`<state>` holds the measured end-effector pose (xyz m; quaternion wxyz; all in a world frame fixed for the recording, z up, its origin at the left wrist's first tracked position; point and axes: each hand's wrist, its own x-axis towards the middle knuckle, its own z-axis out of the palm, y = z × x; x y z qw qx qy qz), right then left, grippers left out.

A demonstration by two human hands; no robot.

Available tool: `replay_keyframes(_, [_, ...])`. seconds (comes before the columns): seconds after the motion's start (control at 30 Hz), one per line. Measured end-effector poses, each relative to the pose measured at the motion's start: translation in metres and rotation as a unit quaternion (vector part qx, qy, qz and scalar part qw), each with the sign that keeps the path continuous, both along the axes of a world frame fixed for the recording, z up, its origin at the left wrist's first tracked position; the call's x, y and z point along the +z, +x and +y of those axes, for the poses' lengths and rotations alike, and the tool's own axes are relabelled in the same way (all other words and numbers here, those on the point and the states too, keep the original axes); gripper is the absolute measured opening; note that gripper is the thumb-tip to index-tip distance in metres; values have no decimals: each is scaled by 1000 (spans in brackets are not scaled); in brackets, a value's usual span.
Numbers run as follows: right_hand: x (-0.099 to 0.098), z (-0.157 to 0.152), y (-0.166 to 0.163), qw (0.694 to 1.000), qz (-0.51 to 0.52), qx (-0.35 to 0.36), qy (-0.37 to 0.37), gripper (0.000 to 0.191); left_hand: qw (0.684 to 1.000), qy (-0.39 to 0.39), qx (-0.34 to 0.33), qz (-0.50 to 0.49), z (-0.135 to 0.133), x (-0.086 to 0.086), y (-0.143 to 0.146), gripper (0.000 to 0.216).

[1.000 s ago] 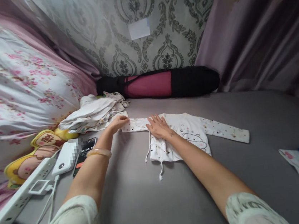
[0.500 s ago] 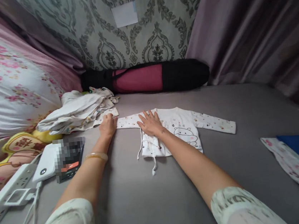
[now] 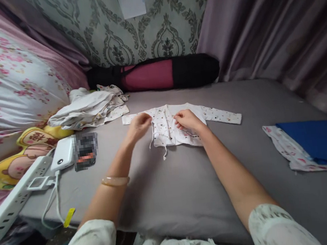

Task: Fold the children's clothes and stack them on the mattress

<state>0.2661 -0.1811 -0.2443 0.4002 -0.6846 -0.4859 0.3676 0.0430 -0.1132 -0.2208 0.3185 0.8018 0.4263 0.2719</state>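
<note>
A small white baby top (image 3: 190, 113) with a speckled print lies spread on the grey bed, its sleeves stretched out to both sides. Its cartoon animal drawing is partly covered by my right hand (image 3: 187, 120), whose curled fingers are over the front of the top. At the armpit on the left side, my left hand (image 3: 140, 126) has thumb and fingers pinched together, close to a white tie string (image 3: 151, 137). Whether either pinch holds cloth or string cannot be made out. A second string (image 3: 164, 152) hangs past the bottom hem.
A heap of white clothes (image 3: 91, 107) lies back left. Along the wall rests a long black and maroon bag (image 3: 149, 76). At left are a power strip (image 3: 17, 198), a white power bank (image 3: 62, 153) and a plush toy (image 3: 20, 158). Folded blue cloth (image 3: 319, 140) lies right.
My left hand has left the sleeve cuff and moved right to the top's side. My right hand, flat before, has curled and shifted right. The view has tilted down.
</note>
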Motion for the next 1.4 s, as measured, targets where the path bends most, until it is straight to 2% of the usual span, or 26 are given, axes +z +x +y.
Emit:
replay_keyframes(0.07, [-1, -13, -5, 999, -14, 20, -37, 14, 989, -67, -131, 23, -32, 2, 25, 19])
replay_keyframes(0.1, [-2, -17, -8, 997, -45, 32, -50, 13, 985, -65, -153, 48, -45, 0, 35, 21])
replay_keyframes(0.17, [-3, -26, -13, 987, -137, 56, -55, 12, 985, -10, -126, 115, -63, -9, 48, 22])
replay_keyframes(0.23, [-3, -33, -16, 972, -219, 72, -41, 11, 981, 52, -72, 173, -74, -20, 53, 21])
replay_keyframes(0.3, [-2, -38, -16, 962, -257, 79, -37, 12, 975, 86, -36, 201, -79, -29, 53, 18])
replay_keyframes(0.4, [0, -42, -14, 953, -279, 104, -60, 23, 975, 89, -26, 201, -83, -34, 47, 22])
replay_keyframes(0.53, [-2, -41, -9, 942, -283, 161, -79, 43, 977, 76, -60, 189, -83, -33, 36, 38])
replay_keyframes(0.63, [-3, -41, -8, 940, -284, 166, -86, 51, 981, 67, -72, 168, -78, -35, 30, 44])
replay_keyframes(0.87, [9, -45, -20, 927, -332, 147, -92, 27, 989, 56, -33, 135, -72, -38, 33, 17])
replay_keyframes(1.0, [20, -51, -30, 913, -368, 143, -105, 34, 985, 83, -1, 154, -78, -37, 38, 21])
replay_keyframes(1.1, [25, -54, -34, 910, -375, 143, -108, 34, 976, 134, -14, 173, -80, -37, 40, 20])
replay_keyframes(1.23, [27, -53, -33, 914, -373, 118, -108, 26, 961, 213, -46, 169, -79, -42, 46, 21])
replay_keyframes(1.4, [24, -48, -11, 949, -295, 81, -75, 17, 979, 178, 6, 98, -77, -49, 50, 22])
